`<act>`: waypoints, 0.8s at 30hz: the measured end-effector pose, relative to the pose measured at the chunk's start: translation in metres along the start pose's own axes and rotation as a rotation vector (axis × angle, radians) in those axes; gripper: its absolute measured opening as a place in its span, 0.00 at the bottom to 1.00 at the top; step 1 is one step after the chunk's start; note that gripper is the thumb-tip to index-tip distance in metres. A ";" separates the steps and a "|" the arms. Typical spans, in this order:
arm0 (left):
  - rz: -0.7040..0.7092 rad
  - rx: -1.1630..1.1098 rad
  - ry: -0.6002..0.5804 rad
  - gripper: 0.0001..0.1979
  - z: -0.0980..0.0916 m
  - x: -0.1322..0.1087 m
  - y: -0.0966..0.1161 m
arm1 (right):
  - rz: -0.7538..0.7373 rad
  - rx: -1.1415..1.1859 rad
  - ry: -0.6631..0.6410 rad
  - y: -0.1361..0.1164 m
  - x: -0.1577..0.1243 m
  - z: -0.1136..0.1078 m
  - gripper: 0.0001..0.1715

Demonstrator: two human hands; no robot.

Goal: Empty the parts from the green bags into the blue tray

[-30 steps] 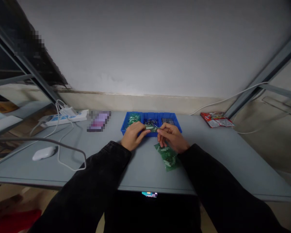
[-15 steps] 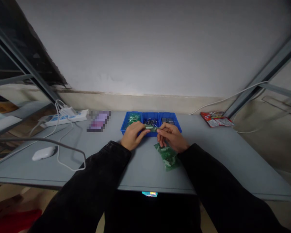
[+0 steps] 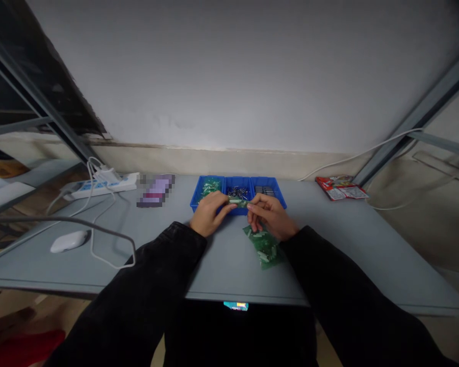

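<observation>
My left hand (image 3: 208,214) and my right hand (image 3: 270,216) meet above the front of a blue three-compartment tray (image 3: 237,179). Between their fingertips is a small green circuit board (image 3: 237,202) with pale parts on it, pinched from both sides. The tray's left compartment holds green boards, the middle one loose metal-legged components, and the right one dark small parts. Just below my right hand, a pile of green boards with white components (image 3: 263,247) lies on the table, its top end close to my palm.
The grey table (image 3: 229,275) carries a white power strip (image 3: 103,186) with a charger and cables, a white mouse (image 3: 70,241), a pixelated phone (image 3: 156,190), and red packets (image 3: 341,187). A wall stands behind the table, with metal shelf frames on both sides.
</observation>
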State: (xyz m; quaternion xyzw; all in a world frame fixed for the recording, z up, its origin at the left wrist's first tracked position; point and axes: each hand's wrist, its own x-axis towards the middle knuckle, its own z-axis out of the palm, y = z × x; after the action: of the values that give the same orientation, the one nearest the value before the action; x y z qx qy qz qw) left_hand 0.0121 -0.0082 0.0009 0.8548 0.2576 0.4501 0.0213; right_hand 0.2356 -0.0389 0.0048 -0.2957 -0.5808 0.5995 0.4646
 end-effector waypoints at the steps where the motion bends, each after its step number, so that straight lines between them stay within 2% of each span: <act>1: -0.005 0.000 0.000 0.13 0.000 0.000 0.000 | 0.003 0.001 -0.001 0.000 0.000 0.000 0.17; 24: -0.018 0.005 -0.006 0.14 0.000 0.000 0.000 | 0.006 -0.008 -0.008 0.000 -0.001 0.000 0.17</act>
State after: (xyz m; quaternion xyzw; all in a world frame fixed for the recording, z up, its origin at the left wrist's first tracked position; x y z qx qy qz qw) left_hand 0.0118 -0.0087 0.0010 0.8537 0.2663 0.4468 0.0242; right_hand 0.2355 -0.0396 0.0049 -0.2970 -0.5839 0.5999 0.4593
